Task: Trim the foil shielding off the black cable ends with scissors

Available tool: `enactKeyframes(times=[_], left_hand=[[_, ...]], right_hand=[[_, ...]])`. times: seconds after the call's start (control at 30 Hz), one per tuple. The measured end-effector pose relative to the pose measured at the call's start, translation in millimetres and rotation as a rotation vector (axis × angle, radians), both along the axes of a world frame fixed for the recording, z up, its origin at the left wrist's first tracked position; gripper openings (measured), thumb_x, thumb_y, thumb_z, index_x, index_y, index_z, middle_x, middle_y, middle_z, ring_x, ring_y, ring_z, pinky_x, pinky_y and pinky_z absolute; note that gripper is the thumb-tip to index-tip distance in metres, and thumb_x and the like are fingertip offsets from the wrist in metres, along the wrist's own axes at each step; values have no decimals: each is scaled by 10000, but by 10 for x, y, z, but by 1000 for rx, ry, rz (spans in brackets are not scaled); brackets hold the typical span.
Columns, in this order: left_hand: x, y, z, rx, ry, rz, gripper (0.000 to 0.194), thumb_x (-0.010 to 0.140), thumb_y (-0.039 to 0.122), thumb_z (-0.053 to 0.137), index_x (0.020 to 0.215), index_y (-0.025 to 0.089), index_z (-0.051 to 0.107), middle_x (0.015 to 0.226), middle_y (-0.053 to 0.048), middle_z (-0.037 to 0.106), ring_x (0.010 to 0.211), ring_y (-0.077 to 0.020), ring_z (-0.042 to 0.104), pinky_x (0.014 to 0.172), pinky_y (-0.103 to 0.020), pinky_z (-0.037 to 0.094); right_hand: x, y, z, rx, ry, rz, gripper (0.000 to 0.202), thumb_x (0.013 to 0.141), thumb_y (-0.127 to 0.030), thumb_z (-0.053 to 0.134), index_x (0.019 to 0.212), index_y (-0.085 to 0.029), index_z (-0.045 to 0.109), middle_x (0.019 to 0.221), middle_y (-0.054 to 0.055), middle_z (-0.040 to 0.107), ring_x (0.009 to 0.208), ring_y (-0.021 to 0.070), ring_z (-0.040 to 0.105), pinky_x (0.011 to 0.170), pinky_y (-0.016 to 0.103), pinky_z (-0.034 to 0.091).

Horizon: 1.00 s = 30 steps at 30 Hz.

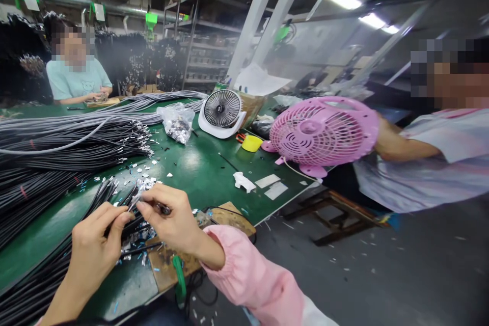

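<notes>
Together at lower left, above green desk (198,163), left hand (97,237) and right hand (170,219) pinch silvery cable end (134,200) between thumbs and fingers. Dark metal object (164,209), hard to identify, tucked in right hand. Black cables (34,293) run below; foil scraps (147,182) lie just beyond. Farther back: grey cables (156,99), clear plastic bag (178,123), white fan (221,112). Pink fan (321,132) at right, near seated co-worker (431,163).

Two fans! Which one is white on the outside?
The small fan on the left: white outside, dark inside. The pink fan on the right looks bigger and isn't white.
</notes>
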<state>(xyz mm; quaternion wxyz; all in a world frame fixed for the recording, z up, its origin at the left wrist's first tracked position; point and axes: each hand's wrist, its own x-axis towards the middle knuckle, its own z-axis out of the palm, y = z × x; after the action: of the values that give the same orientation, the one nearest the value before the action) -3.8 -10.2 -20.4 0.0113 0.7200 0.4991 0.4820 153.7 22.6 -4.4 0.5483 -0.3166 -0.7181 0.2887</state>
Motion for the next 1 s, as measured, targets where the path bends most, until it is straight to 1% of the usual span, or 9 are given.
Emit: enactKeyframes(times=[0.13, 0.27, 0.47, 0.57, 0.67, 0.77, 0.83, 0.87, 1.0], left_hand=[[-1, -12, 48, -76, -83, -58, 226, 853, 272, 570, 678, 225, 704, 545, 35, 621, 444, -104, 530, 429, -195, 402], [-10, -34, 68, -171, -183, -69, 170, 828, 303, 601, 753, 213, 725, 622, 14, 709, 490, -123, 615, 456, -186, 457], [21, -45, 130, -271, -222, -130, 330, 836, 327, 533, 534, 196, 540, 426, 41, 518, 350, -81, 454, 353, -166, 343], [14, -27, 116, -347, -283, -148, 334, 844, 371, 535, 565, 187, 544, 431, 44, 487, 357, -70, 419, 353, -157, 324], [-10, -17, 111, -433, -409, -172, 363, 860, 471, 541, 659, 176, 607, 438, 54, 452, 357, -69, 399, 344, -154, 318], [-29, -22, 147, -484, -484, -197, 479, 841, 604, 561, 635, 173, 587, 437, 60, 416, 342, -61, 368, 317, -151, 289], [-34, -27, 179, -494, -497, -201, 540, 808, 674, 575, 616, 170, 575, 436, 60, 406, 337, -56, 351, 305, -150, 273], [-34, -29, 192, -496, -501, -201, 556, 798, 695, 578, 618, 168, 577, 435, 61, 403, 335, -54, 345, 303, -149, 271], [-32, -30, 221, -498, -494, -211, 581, 788, 714, 582, 598, 166, 567, 428, 60, 395, 335, -48, 340, 304, -142, 275]], right_hand=[[-13, -3, 30, -126, 43, 8, 225, 736, -111, 590, 535, -190, 528, 531, -50, 432, 506, 92, 401, 477, 221, 346], [-10, 0, 30, -124, 61, 33, 197, 749, -152, 593, 557, -184, 563, 537, -42, 454, 517, 97, 409, 498, 234, 348], [7, 0, 39, -112, 65, 65, 190, 743, -135, 580, 557, -171, 597, 530, -39, 478, 509, 86, 423, 500, 213, 362], [16, -5, 50, -180, 12, 38, 176, 747, -130, 593, 577, -168, 612, 532, -48, 457, 516, 85, 413, 501, 211, 354], [26, -10, 49, -280, -87, 29, 59, 787, -221, 671, 772, -167, 689, 603, -41, 536, 556, 103, 466, 536, 225, 393], [37, -9, 27, -223, -158, 50, 240, 851, -291, 672, 1057, -170, 694, 890, 36, 695, 774, 162, 614, 733, 288, 489], [44, -7, 6, -120, -160, 60, 236, 894, -260, 629, 1100, -163, 695, 1013, 73, 712, 902, 184, 639, 847, 318, 489], [48, -7, -4, -82, -154, 69, 230, 901, -252, 624, 1096, -161, 704, 1016, 77, 717, 917, 184, 643, 863, 317, 488], [59, -3, -26, -49, -150, 106, 234, 901, -278, 641, 1074, -156, 739, 929, 65, 736, 837, 168, 655, 812, 288, 502]])
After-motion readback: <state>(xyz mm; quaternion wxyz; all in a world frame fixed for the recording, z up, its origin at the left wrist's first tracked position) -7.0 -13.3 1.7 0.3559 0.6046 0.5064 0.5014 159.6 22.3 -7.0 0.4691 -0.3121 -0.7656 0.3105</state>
